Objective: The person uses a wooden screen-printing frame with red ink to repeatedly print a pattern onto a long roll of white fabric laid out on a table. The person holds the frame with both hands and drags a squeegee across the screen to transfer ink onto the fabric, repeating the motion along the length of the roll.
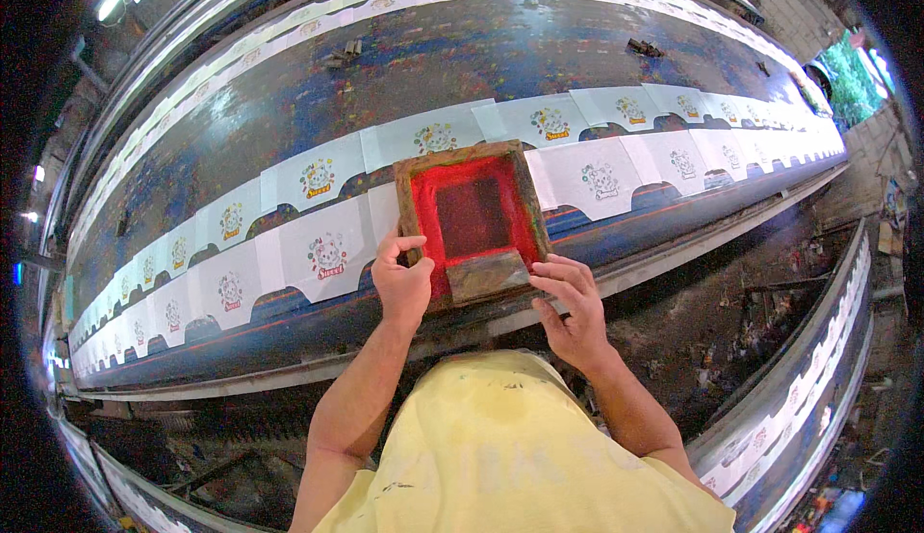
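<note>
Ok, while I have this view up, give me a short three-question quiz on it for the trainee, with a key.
1. True or false: the left hand is at the left side of the wooden frame, and the right hand is at its right side.

2. Multiple choice: what colour coats the frame's inner walls? a) blue b) red c) white

3. Short answer: in the near row, which printed sheet plainly shows red lettering, the one to the left of the frame or the one to the right?

Key: 1. True. 2. b. 3. The one to the left.
</note>
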Tool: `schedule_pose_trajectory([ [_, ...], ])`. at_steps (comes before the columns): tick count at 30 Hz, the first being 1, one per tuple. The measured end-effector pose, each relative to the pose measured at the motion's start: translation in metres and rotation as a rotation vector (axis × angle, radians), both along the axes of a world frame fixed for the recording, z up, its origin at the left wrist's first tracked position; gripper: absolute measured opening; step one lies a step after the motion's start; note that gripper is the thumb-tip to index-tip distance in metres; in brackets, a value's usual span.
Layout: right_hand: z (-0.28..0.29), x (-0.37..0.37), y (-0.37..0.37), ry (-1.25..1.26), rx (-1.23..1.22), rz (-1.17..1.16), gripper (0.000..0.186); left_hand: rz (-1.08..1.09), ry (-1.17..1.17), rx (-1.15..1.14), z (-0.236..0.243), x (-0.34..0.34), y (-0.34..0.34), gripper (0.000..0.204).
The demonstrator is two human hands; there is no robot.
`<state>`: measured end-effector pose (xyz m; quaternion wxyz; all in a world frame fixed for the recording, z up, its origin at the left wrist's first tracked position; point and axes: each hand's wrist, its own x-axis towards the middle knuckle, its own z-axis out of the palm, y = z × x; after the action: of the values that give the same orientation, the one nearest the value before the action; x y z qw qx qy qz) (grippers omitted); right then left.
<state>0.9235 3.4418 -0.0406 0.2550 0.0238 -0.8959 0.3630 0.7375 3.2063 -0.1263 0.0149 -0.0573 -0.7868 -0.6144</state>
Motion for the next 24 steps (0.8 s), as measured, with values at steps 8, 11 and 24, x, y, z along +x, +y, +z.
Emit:
schedule_pose_trajectory([
  [8, 0.007, -0.029, -0.022, -0.136, 0.381, 0.138, 0.043, -0.028, -0.028, 0.016, 0.003, -0.001, -0.001, 0.031],
  [11, 0.010, -0.041, -0.014, -0.183, 0.396, 0.208, 0.048, -0.011, 0.017, 0.008, 0.001, 0.000, 0.000, 0.040],
  [24, 0.013, -0.119, 0.050, -0.279, 0.341, 0.624, 0.042, 0.034, -0.208, 0.083, 0.017, 0.004, 0.000, 0.053],
])
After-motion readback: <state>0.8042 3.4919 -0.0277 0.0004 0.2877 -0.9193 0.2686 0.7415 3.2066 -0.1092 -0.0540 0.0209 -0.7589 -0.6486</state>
